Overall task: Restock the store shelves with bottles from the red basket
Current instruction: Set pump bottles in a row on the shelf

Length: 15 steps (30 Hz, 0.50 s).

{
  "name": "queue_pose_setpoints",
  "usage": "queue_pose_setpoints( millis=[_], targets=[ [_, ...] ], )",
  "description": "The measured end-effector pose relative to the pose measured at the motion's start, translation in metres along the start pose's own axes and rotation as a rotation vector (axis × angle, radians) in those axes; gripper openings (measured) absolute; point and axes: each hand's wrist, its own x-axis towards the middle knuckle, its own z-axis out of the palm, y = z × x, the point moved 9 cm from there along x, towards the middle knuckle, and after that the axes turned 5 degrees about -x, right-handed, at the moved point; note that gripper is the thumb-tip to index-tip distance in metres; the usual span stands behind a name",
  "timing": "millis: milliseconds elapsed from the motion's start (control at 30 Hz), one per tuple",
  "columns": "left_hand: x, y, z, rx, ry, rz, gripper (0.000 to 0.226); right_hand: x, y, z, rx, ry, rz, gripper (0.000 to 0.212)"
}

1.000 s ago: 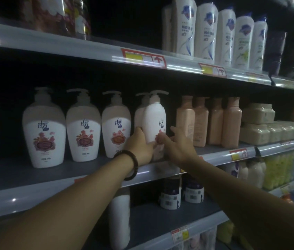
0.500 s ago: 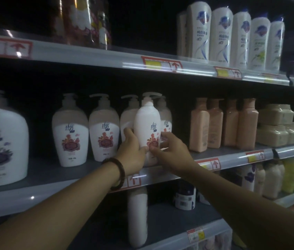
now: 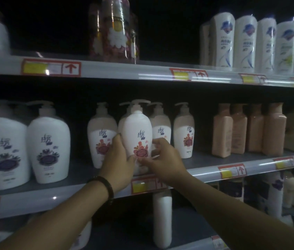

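**Facing up a pump bottle without knocking the row over**

Starting at the left of the frame: two purple-label bottles sit on the middle shelf, well away from the action, so ignore those. Next along is a red-flower bottle, and that's the neighbour to watch, since the left hand is right up against it.

That left hand is wrapped round the left side of the pump bottle, fingers curled onto it. The bottle stands upright in the centre of the frame, at the shelf's front edge, with another pump head poking out from behind it. I can't tell if its base is fully down, because the hands hide it. The right hand pinches the lower right of the same bottle, thumb on the front near the label.

My take: set it flat first, then twist so the label faces out like the matching pair to its right. Push low on the body, not at the pump, or it'll tip back into the one behind. The peach bottles further right aren't at risk.

The red basket isn't in view.
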Motion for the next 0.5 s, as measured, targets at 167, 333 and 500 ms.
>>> queue_pose_setpoints(
  millis=[167,333,500],
  targets=[
    [-0.012,-0.008,-0.029,0.011,0.05,0.026,0.068,-0.002,-0.017,0.028,-0.001,0.0,-0.017,0.072],
    [-0.015,-0.015,-0.05,-0.012,0.046,-0.002,0.076,-0.004,-0.034,0.051,-0.007,0.019,-0.034,0.074],
    [-0.016,-0.024,-0.063,0.03,0.058,-0.028,0.085,-0.005,-0.043,0.067,-0.016,0.011,-0.02,0.075]
  ],
)
